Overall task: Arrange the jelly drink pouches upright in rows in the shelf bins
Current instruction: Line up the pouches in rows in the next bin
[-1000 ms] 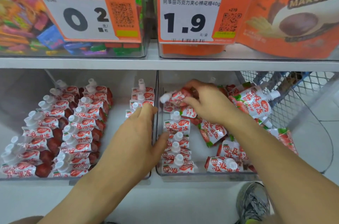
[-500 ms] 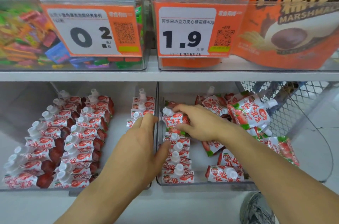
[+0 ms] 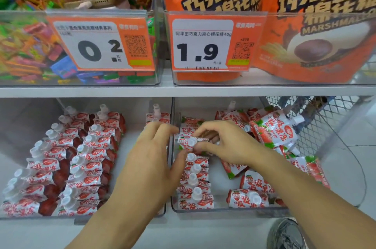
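now my right hand (image 3: pixel 225 142) pinches a strawberry jelly pouch (image 3: pixel 190 142) at the back of the right bin's (image 3: pixel 223 210) left row, while my left hand (image 3: pixel 150 159) rests open against the divider.

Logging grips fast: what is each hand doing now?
Left hand: open, resting against the bin divider.
Right hand: pinching a pouch.

Both forearms are bare to the frame's lower edge, with no sleeve showing. The left hand (image 3: pixel 151 159) and the right hand (image 3: pixel 227 144) carry no visible rings, watch or gloves. At five o'clock in the frame sits a grey sneaker (image 3: pixel 284 235) with a mesh-like upper and darker panels.
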Demonstrator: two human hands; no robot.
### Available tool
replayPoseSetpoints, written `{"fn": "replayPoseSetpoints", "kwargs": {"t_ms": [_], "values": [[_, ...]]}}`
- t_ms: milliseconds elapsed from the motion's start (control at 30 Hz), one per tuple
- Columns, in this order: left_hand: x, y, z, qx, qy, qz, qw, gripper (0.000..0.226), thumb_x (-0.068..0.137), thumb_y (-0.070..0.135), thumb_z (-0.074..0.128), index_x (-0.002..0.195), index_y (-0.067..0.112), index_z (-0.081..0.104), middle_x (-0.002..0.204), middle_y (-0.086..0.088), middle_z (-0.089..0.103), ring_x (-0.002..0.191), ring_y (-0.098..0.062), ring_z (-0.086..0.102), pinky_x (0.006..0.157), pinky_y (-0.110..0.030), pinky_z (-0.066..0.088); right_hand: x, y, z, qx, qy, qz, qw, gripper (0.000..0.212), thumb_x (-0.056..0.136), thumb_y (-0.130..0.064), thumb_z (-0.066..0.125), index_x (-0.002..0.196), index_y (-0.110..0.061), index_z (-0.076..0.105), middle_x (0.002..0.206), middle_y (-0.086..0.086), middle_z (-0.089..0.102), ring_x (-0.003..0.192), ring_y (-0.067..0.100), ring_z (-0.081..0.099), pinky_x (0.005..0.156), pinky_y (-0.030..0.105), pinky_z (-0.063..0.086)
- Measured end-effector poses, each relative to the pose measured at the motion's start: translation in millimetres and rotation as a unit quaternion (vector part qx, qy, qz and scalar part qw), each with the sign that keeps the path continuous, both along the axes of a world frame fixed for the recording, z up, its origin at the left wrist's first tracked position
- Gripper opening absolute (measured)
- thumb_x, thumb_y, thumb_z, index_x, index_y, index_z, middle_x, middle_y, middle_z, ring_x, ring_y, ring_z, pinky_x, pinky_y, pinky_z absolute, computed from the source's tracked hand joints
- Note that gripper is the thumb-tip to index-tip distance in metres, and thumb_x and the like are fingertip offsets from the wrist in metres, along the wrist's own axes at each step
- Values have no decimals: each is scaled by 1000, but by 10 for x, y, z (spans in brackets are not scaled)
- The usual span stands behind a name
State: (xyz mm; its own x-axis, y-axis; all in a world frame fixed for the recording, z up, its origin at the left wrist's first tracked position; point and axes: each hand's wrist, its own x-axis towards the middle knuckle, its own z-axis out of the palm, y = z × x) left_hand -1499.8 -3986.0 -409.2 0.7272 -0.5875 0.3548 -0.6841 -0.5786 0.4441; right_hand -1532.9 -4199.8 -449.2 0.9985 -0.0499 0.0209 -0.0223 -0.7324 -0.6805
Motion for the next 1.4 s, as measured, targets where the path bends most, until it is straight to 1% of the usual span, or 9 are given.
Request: {"fn": "replayPoseSetpoints", "kwargs": {"t_ms": [233, 367, 533, 733, 867, 1100, 1267, 1333, 1400], "values": [[72, -256, -57, 59, -52, -106, 991, 29, 80, 32, 71, 106, 25, 60, 96, 10, 61, 85, -13, 59, 71, -24, 47, 7, 0, 24, 20, 17, -10, 1000, 20, 96, -39, 61, 93, -23, 71, 80, -7, 68, 72, 9, 63, 72, 37, 54], [216, -385, -84, 94, -82, -113, 986, 38, 82, 30, 70, 116, 19, 59, 105, 2, 61, 94, -19, 58, 79, -33, 50, 7, -14, 2, 48, 27, 5, 998, 17, 95, -37, 64, 92, -25, 75, 86, -5, 71, 82, 16, 66, 79, 49, 54], [257, -450, -36, 178, -96, -115, 973, 15, 88, 33, 62, 101, 28, 64, 94, 7, 67, 92, -17, 59, 80, -29, 30, -30, -137, 114, 67, 68, 32, 995, 23, 88, -30, 74, 111, -27, 75, 109, -14, 73, 103, 1, 66, 97, 36, 52], [245, -325, -105, 189, -102, -77, 974, 11, 77, 36, 73, 86, 29, 73, 80, 8, 70, 87, -14, 59, 80, -27, 20, -106, -306, 233, -217, 112, 9, 970, 61, 74, -31, 85, 130, -32, 61, 134, -13, 55, 115, 8, 54, 94, 26, 45], [235, -293, -112, 150, -94, -76, 981, 9, 75, 31, 77, 82, 27, 75, 76, 6, 70, 80, -16, 62, 86, -34, 41, -23, -233, 70, -275, 49, -8, 960, 37, 80, -31, 81, 115, -30, 68, 117, -11, 59, 107, 15, 58, 83, 31, 48], [252, -283, -124, 139, -85, -71, 984, 11, 71, 32, 79, 72, 23, 73, 69, 6, 68, 69, -15, 62, 68, -29, 51, -10, -366, 156, -227, -9, -56, 972, 6, 93, -21, 62, 98, -18, 64, 103, -3, 56, 92, 20, 57, 80, 37, 48], [239, -317, -137, 144, -80, -83, 983, 21, 77, 26, 76, 97, 31, 76, 83, 6, 72, 82, -16, 62, 81, -31, 48, -47, -308, 332, -162, -104, -157, 969, 18, 99, -31, 54, 104, -15, 61, 91, -2, 57, 81, 17, 53, 70, 28, 40], [231, -323, -126, 143, -76, -80, 984, 19, 76, 27, 76, 94, 31, 76, 82, 6, 72, 81, -16, 61, 82, -33, 50, -49, -158, 320, -115, -109, -142, 977, 19, 97, -38, 57, 100, -20, 60, 81, -12, 59, 68, 5, 55, 58, 19, 38], [220, -330, -116, 126, -66, -73, 987, 17, 72, 26, 78, 89, 29, 75, 76, 7, 70, 77, -16, 61, 76, -36, 52, -29, -41, 220, -61, -54, -77, 994, 18, 93, -43, 65, 97, -26, 62, 86, -13, 66, 76, 0, 61, 66, 20, 47]]}}
